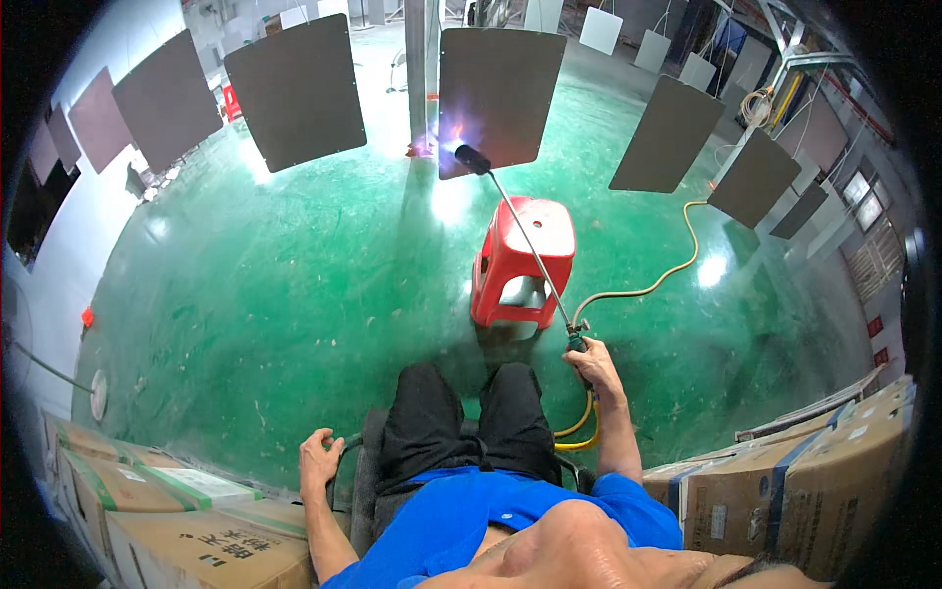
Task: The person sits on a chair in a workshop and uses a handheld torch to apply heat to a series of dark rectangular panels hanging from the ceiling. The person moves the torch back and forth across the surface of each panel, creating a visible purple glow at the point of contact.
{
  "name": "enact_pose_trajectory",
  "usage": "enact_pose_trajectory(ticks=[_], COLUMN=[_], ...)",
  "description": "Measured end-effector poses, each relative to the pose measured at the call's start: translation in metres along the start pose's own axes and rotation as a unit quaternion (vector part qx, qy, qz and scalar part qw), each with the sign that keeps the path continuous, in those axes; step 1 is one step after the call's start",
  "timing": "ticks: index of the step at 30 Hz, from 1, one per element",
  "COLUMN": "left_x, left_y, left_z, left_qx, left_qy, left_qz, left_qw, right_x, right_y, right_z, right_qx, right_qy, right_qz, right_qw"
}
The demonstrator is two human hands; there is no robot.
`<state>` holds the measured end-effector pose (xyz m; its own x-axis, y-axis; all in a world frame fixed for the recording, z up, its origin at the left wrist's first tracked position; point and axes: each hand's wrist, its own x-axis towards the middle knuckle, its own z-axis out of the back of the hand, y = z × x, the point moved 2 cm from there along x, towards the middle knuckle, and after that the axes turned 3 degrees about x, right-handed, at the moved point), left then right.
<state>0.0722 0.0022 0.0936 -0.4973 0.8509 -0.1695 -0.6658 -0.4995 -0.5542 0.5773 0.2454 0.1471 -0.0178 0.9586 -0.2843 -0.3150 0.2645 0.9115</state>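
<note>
**Green floor, long torch, flame on a hanging panel**

Green glossy floor [294,294] everywhere, dark flat panels hung in an arc at roughly matching height, probably so each can be reached from one seat without getting up. Seated in a chair [365,461], legs forward, red plastic stool [515,260] just ahead of the knees.

Right hand [592,361] wrapped shut around the grip of a long torch wand [530,245], arm stretched forward and a bit out to the side, wrist raised. Wand angled up and away so the burner head [472,158] sits right at the middle panel [500,88], purple-ish flame licking its lower left part. Long shaft looks like a way of keeping heat well off the body. Yellow hose [677,265] trailing from the grip, looping across the floor to the right.

Left hand [319,459] resting down by the chair's edge, fingers loosely curled on it, holding nothing else. Cardboard boxes [177,530] stacked on both sides.
</note>
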Motion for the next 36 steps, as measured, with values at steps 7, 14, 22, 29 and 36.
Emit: enact_pose_trajectory(ticks=[7,14,22,29,36], left_x=[-0.001,-0.002,-0.001,0.000,-0.001], left_y=[-0.004,-0.006,-0.005,-0.004,-0.002], left_z=[0.002,0.002,0.003,0.002,0.001], left_qx=[0.000,-0.002,0.006,0.002,0.014], left_qy=[0.000,0.005,0.011,0.013,-0.010], left_qz=[0.006,0.010,0.015,0.013,-0.006], left_qw=[1.000,1.000,1.000,1.000,1.000], right_x=[0.021,0.036,0.055,0.073,0.070], right_y=[-0.034,-0.041,-0.030,-0.020,0.029], right_z=[0.000,0.010,0.025,0.035,0.033], right_qx=[-0.014,0.002,0.032,0.048,0.102], right_qy=[0.008,-0.025,-0.078,-0.080,-0.079], right_qz=[-0.040,-0.050,-0.042,-0.001,0.042], right_qw=[0.999,0.998,0.995,0.996,0.991])
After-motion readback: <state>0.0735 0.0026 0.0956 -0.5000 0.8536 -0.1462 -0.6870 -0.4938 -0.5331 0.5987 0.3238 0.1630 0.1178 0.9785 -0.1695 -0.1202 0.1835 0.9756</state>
